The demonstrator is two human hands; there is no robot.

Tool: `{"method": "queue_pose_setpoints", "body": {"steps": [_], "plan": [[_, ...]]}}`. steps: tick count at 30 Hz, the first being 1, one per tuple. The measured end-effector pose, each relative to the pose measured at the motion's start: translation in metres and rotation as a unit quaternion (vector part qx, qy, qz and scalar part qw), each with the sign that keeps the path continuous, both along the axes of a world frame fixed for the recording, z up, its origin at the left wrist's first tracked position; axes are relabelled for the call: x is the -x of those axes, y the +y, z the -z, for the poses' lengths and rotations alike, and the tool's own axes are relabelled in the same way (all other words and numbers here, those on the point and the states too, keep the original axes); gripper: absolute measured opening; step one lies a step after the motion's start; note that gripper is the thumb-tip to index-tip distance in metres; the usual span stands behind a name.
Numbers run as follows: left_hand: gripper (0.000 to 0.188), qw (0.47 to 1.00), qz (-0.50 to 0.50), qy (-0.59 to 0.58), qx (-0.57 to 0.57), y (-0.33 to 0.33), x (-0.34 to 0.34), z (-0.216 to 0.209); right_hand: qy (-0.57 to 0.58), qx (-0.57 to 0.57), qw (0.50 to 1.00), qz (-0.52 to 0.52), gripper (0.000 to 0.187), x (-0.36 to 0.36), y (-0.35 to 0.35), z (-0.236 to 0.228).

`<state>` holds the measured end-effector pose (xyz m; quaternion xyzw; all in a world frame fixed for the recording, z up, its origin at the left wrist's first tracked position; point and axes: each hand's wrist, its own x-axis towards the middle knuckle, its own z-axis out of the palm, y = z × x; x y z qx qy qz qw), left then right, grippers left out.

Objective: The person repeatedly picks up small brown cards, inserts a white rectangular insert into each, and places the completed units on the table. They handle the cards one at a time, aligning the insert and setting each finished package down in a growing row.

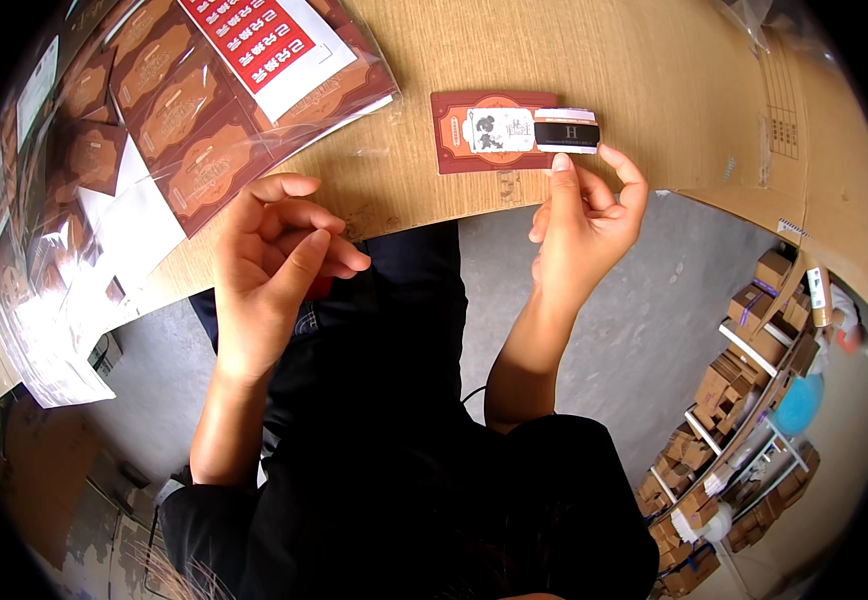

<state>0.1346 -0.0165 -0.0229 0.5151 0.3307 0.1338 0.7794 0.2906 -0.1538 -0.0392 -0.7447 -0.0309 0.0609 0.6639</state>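
In the head view, the person sits at a wooden tabletop [474, 60] and looks down at both hands. The right hand [584, 215] is raised to the near edge of the tabletop. Its fingertips touch a small black band with white edges [566, 132], which lies on the right end of a flat brown card [494, 130]. The fingers are half open and rest against the band; they are not closed around it. On the middle of the card there is a small pale label with a dark picture [501, 129].

The left hand [279, 250] hovers in front of the tabletop edge, apart from the card. It is loosely curled, the thumb near the fingertips, and it holds nothing that I can see.

To the left on the tabletop lie clear plastic bags with many brown cards of the same kind [184, 120], and on them a white sheet with a red printed field [264, 45].

As I judge it, one card is already laid out with its label, and the band is just being placed on it. The many packed cards beside it seem not yet handled, so most of the work remains.

On the floor at the right stand metal racks with small brown boxes [734, 400].
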Motion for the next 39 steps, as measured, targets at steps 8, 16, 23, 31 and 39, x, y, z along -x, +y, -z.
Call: {"method": "queue_pose_setpoints", "body": {"steps": [8, 16, 23, 31, 39], "plan": [[0.028, 1.0, 0.007, -0.003, -0.014, -0.001, 0.0, 0.002, -0.002, 0.011, 1.0, 0.008, 0.03, 0.0, 0.002, -0.001], [0.028, 1.0, 0.006, -0.003, -0.014, -0.003, 0.001, 0.004, -0.109, 0.002, 0.994, 0.024, 0.024, 0.007, -0.001, 0.008], [0.039, 0.894, 0.168, 0.072, -0.409, -0.022, -0.018, -0.011, -0.378, 0.222, 0.898, 0.042, 0.029, 0.005, -0.011, 0.026], [0.048, 0.834, 0.213, 0.106, -0.497, -0.031, -0.032, -0.011, -0.332, 0.182, 0.925, -0.016, 0.033, -0.008, -0.009, 0.027], [0.044, 0.863, 0.213, 0.084, -0.451, -0.03, -0.033, -0.01, -0.319, 0.137, 0.937, -0.03, 0.032, -0.007, -0.007, 0.029]]}}
